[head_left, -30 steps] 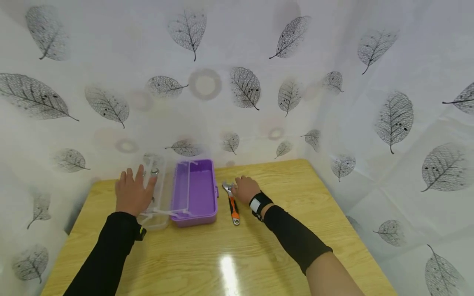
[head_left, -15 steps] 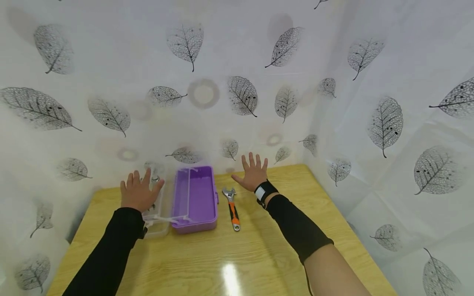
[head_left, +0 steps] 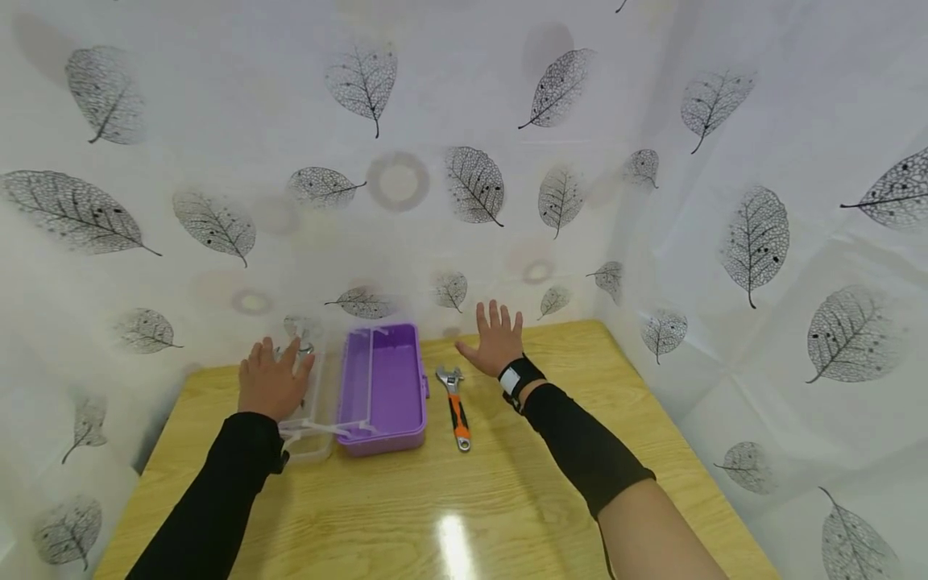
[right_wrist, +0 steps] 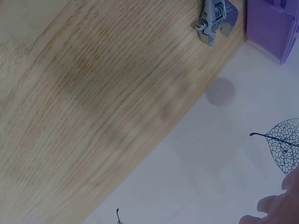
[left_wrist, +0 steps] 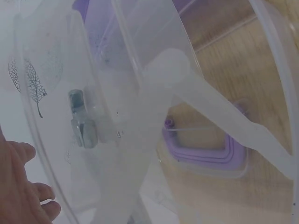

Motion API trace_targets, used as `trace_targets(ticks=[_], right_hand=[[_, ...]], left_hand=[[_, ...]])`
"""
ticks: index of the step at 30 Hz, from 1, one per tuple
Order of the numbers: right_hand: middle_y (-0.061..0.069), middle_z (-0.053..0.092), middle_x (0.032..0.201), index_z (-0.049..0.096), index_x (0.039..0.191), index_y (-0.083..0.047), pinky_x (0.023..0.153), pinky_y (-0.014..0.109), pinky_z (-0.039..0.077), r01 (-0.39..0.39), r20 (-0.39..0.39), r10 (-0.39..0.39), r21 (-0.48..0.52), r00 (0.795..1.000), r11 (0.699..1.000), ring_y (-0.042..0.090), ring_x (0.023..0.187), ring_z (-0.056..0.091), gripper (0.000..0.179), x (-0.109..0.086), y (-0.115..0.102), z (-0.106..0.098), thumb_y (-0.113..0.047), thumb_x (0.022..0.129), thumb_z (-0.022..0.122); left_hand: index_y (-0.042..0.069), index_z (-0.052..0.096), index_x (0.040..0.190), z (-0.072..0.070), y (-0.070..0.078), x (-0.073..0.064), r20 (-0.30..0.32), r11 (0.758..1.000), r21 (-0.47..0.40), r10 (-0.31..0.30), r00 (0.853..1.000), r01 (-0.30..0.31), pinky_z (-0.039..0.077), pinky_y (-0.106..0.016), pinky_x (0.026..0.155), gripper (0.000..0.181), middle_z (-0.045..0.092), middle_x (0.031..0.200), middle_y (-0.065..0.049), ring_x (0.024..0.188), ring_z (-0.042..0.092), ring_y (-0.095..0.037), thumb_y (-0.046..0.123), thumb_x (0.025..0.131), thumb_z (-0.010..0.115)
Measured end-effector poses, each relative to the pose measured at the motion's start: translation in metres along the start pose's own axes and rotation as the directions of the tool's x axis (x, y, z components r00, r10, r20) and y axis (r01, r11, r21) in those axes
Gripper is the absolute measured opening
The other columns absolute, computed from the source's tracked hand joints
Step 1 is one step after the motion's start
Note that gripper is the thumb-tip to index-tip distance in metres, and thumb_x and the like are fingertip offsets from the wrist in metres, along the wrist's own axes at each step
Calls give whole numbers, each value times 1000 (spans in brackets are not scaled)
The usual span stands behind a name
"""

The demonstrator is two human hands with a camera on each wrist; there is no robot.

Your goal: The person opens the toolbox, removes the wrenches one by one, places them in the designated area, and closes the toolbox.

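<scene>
A purple toolbox (head_left: 395, 379) stands open at the back of the table, its clear lid (left_wrist: 275, 60) folded out to the left with a purple handle (left_wrist: 201, 156). Clear trays (left_wrist: 110, 144) sit over that side, and a metal piece (left_wrist: 83, 119) shows in one. My left hand (head_left: 271, 385) is over the clear trays, fingers spread and holding nothing. An adjustable wrench (head_left: 454, 407) with an orange and black handle lies on the table right of the box. Beyond its head, to the right, my right hand (head_left: 498, 345) is spread with nothing in it.
The wooden table (head_left: 406, 515) reaches back to a white leaf-print curtain (head_left: 435, 105), which also hangs along both sides. A purple latch (head_left: 424, 383) juts from the toolbox's right side.
My right hand has come off the wrench's head, moved right and spread its fingers; the wrench stays on the table. My left hand remains over the trays. The head view has tilted up slightly.
</scene>
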State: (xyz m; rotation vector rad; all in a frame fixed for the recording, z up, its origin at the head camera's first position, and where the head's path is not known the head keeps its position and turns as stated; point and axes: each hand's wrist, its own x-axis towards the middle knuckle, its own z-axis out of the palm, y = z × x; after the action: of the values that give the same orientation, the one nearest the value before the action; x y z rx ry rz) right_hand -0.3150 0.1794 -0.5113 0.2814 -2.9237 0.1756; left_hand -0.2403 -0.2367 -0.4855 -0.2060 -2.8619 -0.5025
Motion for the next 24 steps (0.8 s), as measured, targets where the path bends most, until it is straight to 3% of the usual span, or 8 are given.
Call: trace_targets(ticks=[3, 5, 7, 10, 12, 17, 20, 24], right_hand=[[25, 17, 169, 14, 166, -6, 126, 65, 14, -11, 15, 11, 37, 1000, 999, 44, 153, 25, 96, -3, -1, 6, -53, 99, 64], [27, 17, 169, 13, 166, -5, 126, 63, 16, -13, 22, 12, 64, 1000, 998, 44, 152, 27, 94, -6, -2, 9, -46, 100, 66], [29, 20, 167, 15, 165, -3, 126, 63, 18, -2, 15, 1, 87, 1000, 996, 44, 150, 30, 91, -9, -5, 10, -42, 100, 66], [31, 23, 165, 20, 164, 0, 125, 63, 19, 22, 14, -24, 128, 1000, 992, 46, 149, 32, 86, -17, -12, 11, -37, 100, 66], [32, 26, 163, 23, 162, 1, 125, 63, 20, 34, 17, -38, 158, 999, 987, 47, 148, 34, 83, -24, -17, 14, -34, 100, 66], [33, 27, 162, 28, 160, 3, 124, 64, 21, 20, 19, -26, 277, 999, 961, 51, 146, 35, 81, -39, -27, 29, -27, 98, 71], [33, 27, 162, 29, 159, 4, 124, 64, 23, 22, 11, -27, 340, 1000, 940, 52, 145, 35, 81, -45, -33, 33, -25, 97, 72], [31, 28, 162, 32, 158, 3, 123, 61, 27, 32, 16, -43, 430, 999, 902, 48, 146, 35, 76, -50, -47, 24, -27, 98, 68]], left_hand=[[-9, 68, 115, -1, 2, -3, -48, 995, 100, 20, 999, -15, 43, -69, 93, 41, 54, 115, -40, 108, 50, -58, 27, 108, 49], [-8, 69, 85, -2, 5, -3, -43, 989, 151, 11, 999, -4, 51, -61, 73, 36, 58, 88, -31, 86, 55, -52, 22, 102, 57], [-4, 65, 70, -3, 8, -2, 12, 984, 175, -29, 999, 27, 51, -54, 58, 41, 57, 73, -24, 74, 57, -47, 25, 99, 63], [-1, 63, 66, -5, 12, -1, 116, 982, 149, -133, 984, 115, 50, -47, 48, 46, 56, 67, -19, 68, 61, -43, 32, 98, 69], [0, 64, 68, -7, 13, 1, 161, 979, 138, -171, 972, 149, 48, -42, 46, 45, 55, 65, -14, 64, 61, -35, 32, 98, 71], [7, 60, 60, -11, 8, 3, 218, 991, 85, -118, 969, 101, 35, -31, 43, 43, 46, 55, -1, 51, 47, -19, 24, 98, 70], [10, 54, 58, -13, 7, 2, 226, 995, 58, -88, 970, 77, 32, -31, 44, 44, 42, 55, 0, 51, 43, -19, 25, 98, 66], [8, 50, 62, -9, 5, -4, 202, 995, 15, -97, 975, 96, 32, -33, 47, 43, 42, 59, -3, 53, 44, -21, 25, 101, 56]])
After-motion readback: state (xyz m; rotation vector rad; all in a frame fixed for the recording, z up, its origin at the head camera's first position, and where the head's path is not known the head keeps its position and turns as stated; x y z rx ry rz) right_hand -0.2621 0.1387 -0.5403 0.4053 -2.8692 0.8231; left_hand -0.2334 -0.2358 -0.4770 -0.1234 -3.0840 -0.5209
